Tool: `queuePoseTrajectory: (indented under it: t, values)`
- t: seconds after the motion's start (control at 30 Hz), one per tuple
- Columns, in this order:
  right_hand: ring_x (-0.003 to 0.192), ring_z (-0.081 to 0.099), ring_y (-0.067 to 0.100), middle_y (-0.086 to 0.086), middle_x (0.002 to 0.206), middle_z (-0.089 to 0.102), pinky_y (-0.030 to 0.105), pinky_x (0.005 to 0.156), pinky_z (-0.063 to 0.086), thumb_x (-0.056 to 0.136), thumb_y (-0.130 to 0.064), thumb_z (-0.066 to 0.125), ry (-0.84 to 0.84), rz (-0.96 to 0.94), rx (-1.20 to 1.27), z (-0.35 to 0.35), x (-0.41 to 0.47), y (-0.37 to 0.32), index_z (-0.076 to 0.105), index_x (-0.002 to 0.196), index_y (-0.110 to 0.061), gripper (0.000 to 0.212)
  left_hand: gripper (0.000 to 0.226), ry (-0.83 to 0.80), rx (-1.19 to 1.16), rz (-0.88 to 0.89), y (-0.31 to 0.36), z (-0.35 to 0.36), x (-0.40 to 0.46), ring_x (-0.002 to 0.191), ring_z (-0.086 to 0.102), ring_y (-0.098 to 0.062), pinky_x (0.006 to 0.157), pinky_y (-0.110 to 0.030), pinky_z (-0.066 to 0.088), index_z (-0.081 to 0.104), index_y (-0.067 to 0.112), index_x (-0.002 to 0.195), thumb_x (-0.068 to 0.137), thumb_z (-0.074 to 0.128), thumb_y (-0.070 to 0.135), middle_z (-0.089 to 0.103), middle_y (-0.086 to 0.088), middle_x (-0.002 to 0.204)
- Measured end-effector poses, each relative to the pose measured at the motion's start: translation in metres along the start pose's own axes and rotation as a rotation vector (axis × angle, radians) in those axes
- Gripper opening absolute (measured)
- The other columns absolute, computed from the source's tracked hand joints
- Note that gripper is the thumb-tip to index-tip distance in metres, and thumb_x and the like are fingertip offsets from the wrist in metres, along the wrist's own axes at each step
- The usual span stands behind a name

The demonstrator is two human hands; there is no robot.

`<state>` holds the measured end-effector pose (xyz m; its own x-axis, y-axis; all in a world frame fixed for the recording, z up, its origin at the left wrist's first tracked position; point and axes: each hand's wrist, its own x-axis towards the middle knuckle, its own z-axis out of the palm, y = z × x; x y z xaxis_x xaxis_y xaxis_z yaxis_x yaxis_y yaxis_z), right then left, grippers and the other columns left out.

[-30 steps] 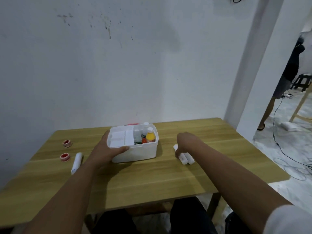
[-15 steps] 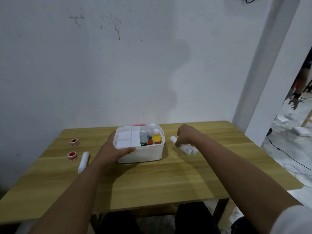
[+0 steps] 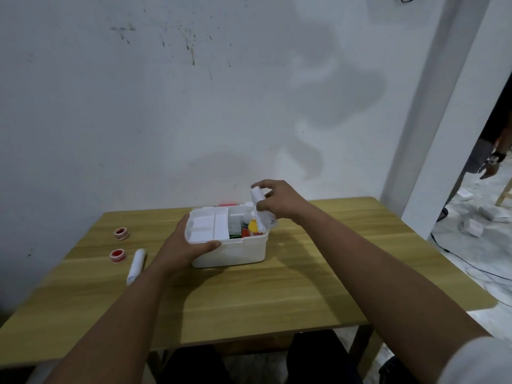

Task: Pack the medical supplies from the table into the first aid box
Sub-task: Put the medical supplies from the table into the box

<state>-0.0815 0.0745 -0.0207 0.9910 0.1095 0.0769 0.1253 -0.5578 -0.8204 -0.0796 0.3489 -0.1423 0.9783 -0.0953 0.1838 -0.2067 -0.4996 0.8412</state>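
The white first aid box (image 3: pixel 235 252) stands open near the middle of the wooden table (image 3: pixel 304 286). Inside I see a white tray on the left and small bottles, one yellow, on the right. My left hand (image 3: pixel 185 245) grips the box's front left corner. My right hand (image 3: pixel 279 202) holds white wrapped bandage rolls (image 3: pixel 261 210) tilted over the box's right side. On the left of the table lie two red tape rolls (image 3: pixel 121 234) (image 3: pixel 117 255) and another white bandage roll (image 3: pixel 136 266).
A white wall rises right behind the table. A white pillar (image 3: pixel 432 134) stands at the right. Beyond it, another person's arm (image 3: pixel 496 162) shows, with cables and small white boxes on the floor.
My right hand lifted the white bandage rolls off the table and carried them left, up over the box's right side. My left hand stayed on the box.
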Motion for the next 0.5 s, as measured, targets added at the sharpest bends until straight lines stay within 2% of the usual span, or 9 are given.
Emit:
queuePoseTrajectory:
  t: [0.13, 0.23, 0.33, 0.4, 0.5]
  values:
    - [0.093, 0.065, 0.018, -0.003, 0.107, 0.066, 0.032, 0.075, 0.053, 0.083, -0.013, 0.074, 0.066, -0.049, -0.069, 0.017, 0.0, 0.009, 0.066, 0.129, -0.02, 0.046, 0.106, 0.001, 0.002, -0.008, 0.0, -0.001, 0.0, 0.121, 0.048, -0.013, 0.078, -0.024, 0.046, 0.032, 0.041, 0.153, 0.064, 0.087, 0.062, 0.047, 0.018, 0.138]
    - [0.093, 0.063, 0.017, -0.004, 0.105, 0.066, 0.029, 0.077, 0.047, 0.083, -0.015, 0.077, 0.134, -0.106, -0.083, 0.023, 0.002, 0.012, 0.068, 0.124, -0.015, 0.042, 0.106, 0.004, 0.001, -0.016, 0.0, -0.001, -0.001, 0.121, 0.048, -0.013, 0.081, -0.026, 0.046, 0.031, 0.041, 0.153, 0.065, 0.088, 0.061, 0.046, 0.018, 0.139]
    - [0.094, 0.061, 0.015, -0.004, 0.107, 0.065, 0.031, 0.081, 0.05, 0.083, -0.017, 0.081, 0.172, -0.13, -0.115, 0.031, 0.002, 0.012, 0.068, 0.125, -0.015, 0.044, 0.103, 0.007, -0.003, 0.002, 0.004, 0.0, -0.002, 0.122, 0.047, -0.013, 0.078, -0.021, 0.044, 0.033, 0.038, 0.153, 0.069, 0.089, 0.055, 0.047, 0.016, 0.14]
    - [0.092, 0.064, 0.016, -0.004, 0.102, 0.068, 0.032, 0.081, 0.053, 0.082, -0.017, 0.08, 0.214, -0.168, -0.111, 0.036, 0.002, 0.016, 0.071, 0.118, -0.017, 0.037, 0.106, 0.004, -0.009, 0.007, 0.005, -0.001, -0.003, 0.123, 0.049, -0.013, 0.08, -0.022, 0.044, 0.034, 0.038, 0.153, 0.063, 0.087, 0.063, 0.049, 0.016, 0.14]
    - [0.091, 0.065, 0.017, -0.002, 0.102, 0.071, 0.028, 0.075, 0.049, 0.082, -0.015, 0.078, 0.228, -0.209, -0.111, 0.041, 0.001, 0.021, 0.071, 0.112, -0.017, 0.031, 0.114, 0.003, -0.004, -0.001, 0.006, -0.002, -0.005, 0.123, 0.049, -0.014, 0.083, -0.026, 0.047, 0.033, 0.039, 0.153, 0.055, 0.082, 0.072, 0.049, 0.016, 0.14]
